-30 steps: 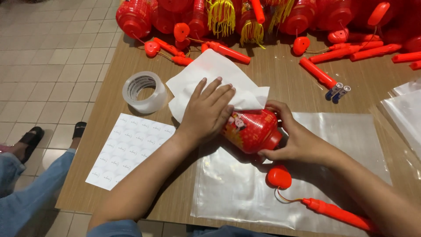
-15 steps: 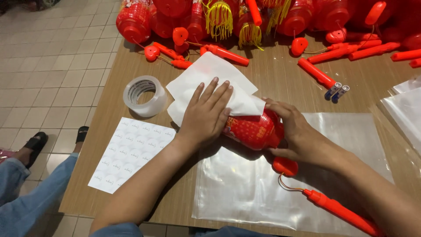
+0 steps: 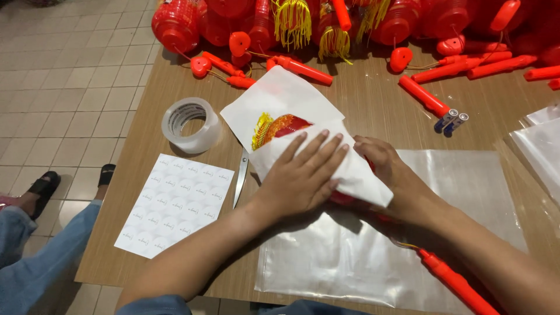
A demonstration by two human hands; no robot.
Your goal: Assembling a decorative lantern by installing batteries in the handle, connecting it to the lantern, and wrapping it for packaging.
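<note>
At the left edge of the wooden desk (image 3: 373,105) lies a white sheet of round stickers (image 3: 175,204), set in neat rows, and just above it stands a roll of clear tape (image 3: 190,124). A pair of scissors (image 3: 241,181) pokes out from under the white paper, its blade pointing toward the near edge. In the middle sits a red lantern (image 3: 281,126), mostly covered by a white paper sheet (image 3: 291,111) folded over it; only a red and gold patterned patch with a yellow fringe shows through the gap. The left hand (image 3: 303,172) lies flat on the paper with fingers spread, pressing it down over the lantern. The right hand (image 3: 388,172) is beside it, curled against the lantern's far side under the paper's edge; whether it actually grips the lantern I cannot tell. Beneath both forearms spreads a clear plastic bag (image 3: 466,192). A red stick handle (image 3: 455,283) trails off toward the near right corner. Along the back of the desk is a heap of red lanterns (image 3: 396,23) with yellow tassels, and two small batteries (image 3: 451,121) lie to the right.
</note>
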